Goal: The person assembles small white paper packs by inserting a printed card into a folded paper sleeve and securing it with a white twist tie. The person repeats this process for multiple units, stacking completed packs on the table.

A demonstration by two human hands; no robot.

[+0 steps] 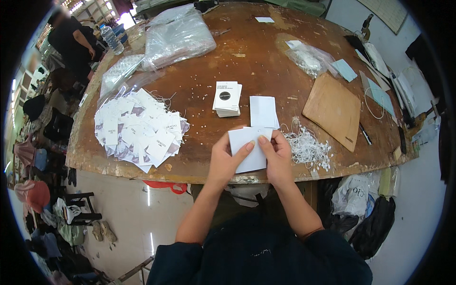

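Both my hands grip a small stack of white cards (pixel 250 156) at the table's near edge. My left hand (pixel 227 154) closes on its left side, thumb lying on the top face. On the right side my right hand (pixel 277 154) does the same. Just beyond lies another stack of blank white cards (pixel 263 111), partly hidden by the held ones. To its left stands a pile of printed hang tags (pixel 226 97) with a black circle. Beside my right hand is a tangle of white tag strings (pixel 308 147). A large heap of strung hang tags (pixel 137 128) spreads at the left.
The worn wooden table (pixel 199 156) carries clear plastic bags (pixel 178 38) at the back left and a smaller bag (pixel 308 57) at the back right. A wooden board (pixel 332 111) and a pen (pixel 365 134) lie right. A person (pixel 71 42) stands beyond the far left edge.
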